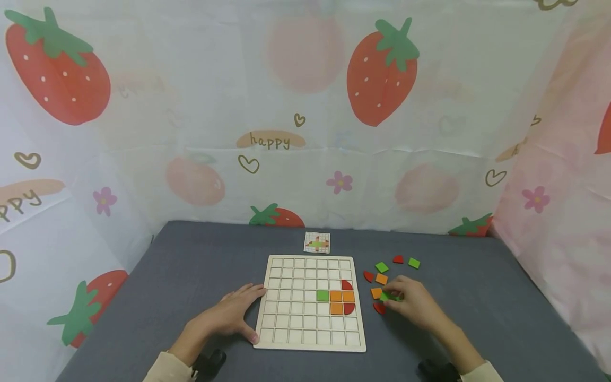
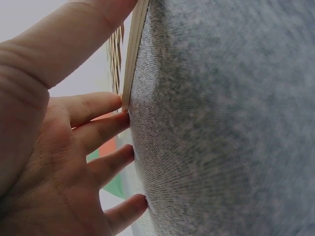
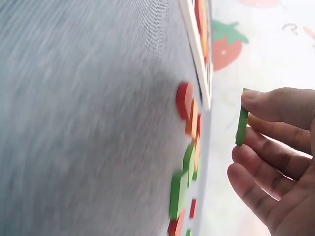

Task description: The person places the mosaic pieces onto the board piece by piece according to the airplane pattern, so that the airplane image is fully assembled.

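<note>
Head view: L hand (image 1: 224,314), fingers straight, bears on the L edge of the gridded board (image 1: 312,348), prob. to stop it shifting; R hand (image 1: 414,303) pinches a green tile (image 1: 384,297) beside the loose pcs (image 1: 381,279), prob. grouped R of the board for short reach. L wrist view: thumb and fingertips meet the board edge near worktop (image 2: 221,123) level, i.e. side brace w/o grip. R wrist view: thumb and fingers grasp the green tile, approx. parallel to and clear of the worktop, prob. to keep its underside free.
</note>
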{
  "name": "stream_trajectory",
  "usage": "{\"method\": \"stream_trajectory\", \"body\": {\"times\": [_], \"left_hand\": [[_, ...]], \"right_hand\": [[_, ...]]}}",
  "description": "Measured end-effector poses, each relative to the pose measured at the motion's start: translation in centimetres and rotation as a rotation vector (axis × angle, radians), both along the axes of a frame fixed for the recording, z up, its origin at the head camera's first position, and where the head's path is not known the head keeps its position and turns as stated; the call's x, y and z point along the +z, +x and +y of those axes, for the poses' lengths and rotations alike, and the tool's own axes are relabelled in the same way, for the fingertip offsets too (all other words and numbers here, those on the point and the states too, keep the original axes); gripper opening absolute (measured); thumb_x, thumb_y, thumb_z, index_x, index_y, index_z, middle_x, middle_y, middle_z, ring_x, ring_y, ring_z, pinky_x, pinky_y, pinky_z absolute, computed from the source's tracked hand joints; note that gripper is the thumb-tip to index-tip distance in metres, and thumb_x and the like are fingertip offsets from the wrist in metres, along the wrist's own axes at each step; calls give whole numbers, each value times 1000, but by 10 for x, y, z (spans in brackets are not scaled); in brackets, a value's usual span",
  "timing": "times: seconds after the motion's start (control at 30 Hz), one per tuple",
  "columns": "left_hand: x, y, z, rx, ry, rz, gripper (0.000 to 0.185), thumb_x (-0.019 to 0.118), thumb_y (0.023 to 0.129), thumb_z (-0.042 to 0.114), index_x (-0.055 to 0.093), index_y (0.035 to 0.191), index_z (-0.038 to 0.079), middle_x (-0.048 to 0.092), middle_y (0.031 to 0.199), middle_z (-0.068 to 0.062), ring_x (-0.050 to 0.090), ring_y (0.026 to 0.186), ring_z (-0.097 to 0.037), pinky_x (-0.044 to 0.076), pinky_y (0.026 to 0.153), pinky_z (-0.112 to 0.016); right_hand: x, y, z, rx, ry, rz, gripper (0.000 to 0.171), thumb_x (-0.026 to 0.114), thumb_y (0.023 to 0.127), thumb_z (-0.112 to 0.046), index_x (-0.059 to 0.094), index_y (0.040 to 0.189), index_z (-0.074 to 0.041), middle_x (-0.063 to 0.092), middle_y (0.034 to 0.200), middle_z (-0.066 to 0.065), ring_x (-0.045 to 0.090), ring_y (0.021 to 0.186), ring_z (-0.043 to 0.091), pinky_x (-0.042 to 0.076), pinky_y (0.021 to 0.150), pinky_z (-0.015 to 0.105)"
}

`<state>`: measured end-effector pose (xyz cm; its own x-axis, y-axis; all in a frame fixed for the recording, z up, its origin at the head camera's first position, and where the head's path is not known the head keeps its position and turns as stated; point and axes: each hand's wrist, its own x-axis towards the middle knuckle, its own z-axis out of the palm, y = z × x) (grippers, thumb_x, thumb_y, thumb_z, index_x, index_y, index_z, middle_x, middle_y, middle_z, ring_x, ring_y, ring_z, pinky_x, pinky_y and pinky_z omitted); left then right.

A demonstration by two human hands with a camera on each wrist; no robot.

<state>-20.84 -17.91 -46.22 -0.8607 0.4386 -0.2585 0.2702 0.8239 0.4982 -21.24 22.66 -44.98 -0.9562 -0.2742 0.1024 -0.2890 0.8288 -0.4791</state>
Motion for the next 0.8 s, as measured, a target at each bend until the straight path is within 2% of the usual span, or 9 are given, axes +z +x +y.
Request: {"method": "stream_trajectory", "body": {"times": [0.23, 0.5, 0.7, 0.8], "left_hand": [[0, 0, 0, -12, 9, 1, 106, 81, 52, 45, 33, 140, 10, 32, 146, -8, 21, 138, -34, 19, 104, -61], [1, 2, -2, -19, 34, 11, 105, 80, 53, 44, 34, 139, 9, 33, 145, -11, 22, 137, -35, 20, 102, -63], [1, 1, 0, -2, 6, 7, 106, 81, 51, 45, 34, 140, 11, 32, 146, -8, 21, 138, -33, 20, 103, -61], [0, 0, 1, 8, -6, 3, 106, 81, 50, 45, 34, 140, 12, 32, 146, -7, 20, 138, -32, 19, 104, -60]], "right_hand": [[0, -1, -20, 38, -27, -8, 23, 73, 73, -16, 70, 95, -12, 53, 80, -5, 49, 72, 8, 42, 60, 20], [0, -2, -38, 155, -74, 2, 22, 71, 75, -15, 69, 97, -10, 57, 87, -4, 52, 76, 10, 45, 63, 19], [-1, -2, -53, 171, -67, -11, 22, 70, 76, -16, 69, 97, -12, 56, 87, -7, 50, 76, 7, 45, 64, 18], [-1, -3, -61, 190, -77, -20, 21, 70, 76, -16, 68, 97, -12, 57, 88, -5, 52, 76, 10, 45, 63, 18]]}}
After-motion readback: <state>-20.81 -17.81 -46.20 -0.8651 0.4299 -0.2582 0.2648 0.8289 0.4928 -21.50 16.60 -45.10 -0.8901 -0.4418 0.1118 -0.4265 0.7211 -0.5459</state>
